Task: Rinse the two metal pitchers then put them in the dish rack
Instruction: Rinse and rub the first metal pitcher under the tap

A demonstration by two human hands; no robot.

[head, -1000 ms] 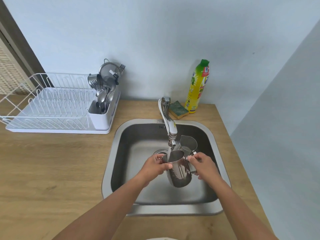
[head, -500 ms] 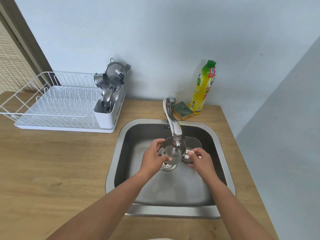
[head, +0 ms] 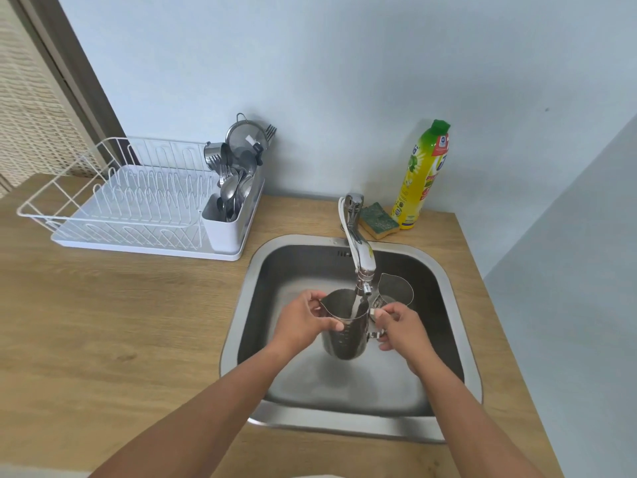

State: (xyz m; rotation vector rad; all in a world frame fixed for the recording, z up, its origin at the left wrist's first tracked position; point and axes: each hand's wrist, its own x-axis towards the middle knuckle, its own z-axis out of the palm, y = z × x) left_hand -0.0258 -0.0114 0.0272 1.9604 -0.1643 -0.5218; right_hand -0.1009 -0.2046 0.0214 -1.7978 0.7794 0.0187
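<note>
**Operator:** Which step is in hand, and what is called for next?

**Technician:** The rinse of the first of the two is judged to be under way. Over the sink, the first pitcher is held upright beneath the tap, and a thin stream of water is received through its open mouth. The water will probably have to be swirled and tipped out into the basin below the grip. A carry up and well to the left of the grip would then be required.

**Operator:** Which containers are present, and what is held in each?

**Technician:** The dish rack is set on the worktop, well apart from the grip, to its left and beyond it. At the rack's end nearer the grip, a cutlery holder is filled with spoons, forks and a strainer. The second pitcher stands in the basin just beyond the right hand, mouth upward. Water levels in both pitchers cannot be told.

**Operator:** How is the grip made?

**Technician:** The rim and upper wall are clasped by the left hand, its fingers curled round the metal. The handle is pinched by the right hand. Nothing else is held.
</note>
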